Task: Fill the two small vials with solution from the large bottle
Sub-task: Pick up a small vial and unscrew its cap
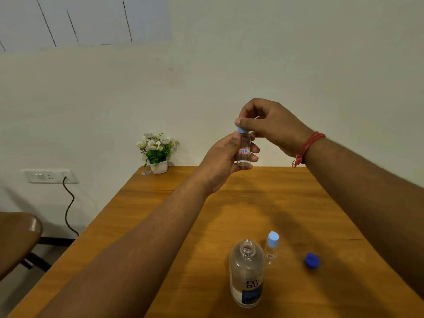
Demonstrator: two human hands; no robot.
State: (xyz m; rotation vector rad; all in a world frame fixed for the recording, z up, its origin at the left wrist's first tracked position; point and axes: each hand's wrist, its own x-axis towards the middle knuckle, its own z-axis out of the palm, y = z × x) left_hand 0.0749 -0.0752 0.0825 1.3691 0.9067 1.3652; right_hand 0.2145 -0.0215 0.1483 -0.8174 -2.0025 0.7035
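Note:
My left hand grips a small clear vial with a "7B" label, held upright above the far part of the table. My right hand pinches the vial's light blue cap from above. On the table near me stands the large clear bottle with a blue label, its neck open. Just right of it stands a second small vial with its light blue cap on. The bottle's dark blue cap lies farther right on the wood.
The wooden table runs back to a white wall. A small potted plant sits at its far left corner. A brown chair stands at the left, below a wall socket with a black cable.

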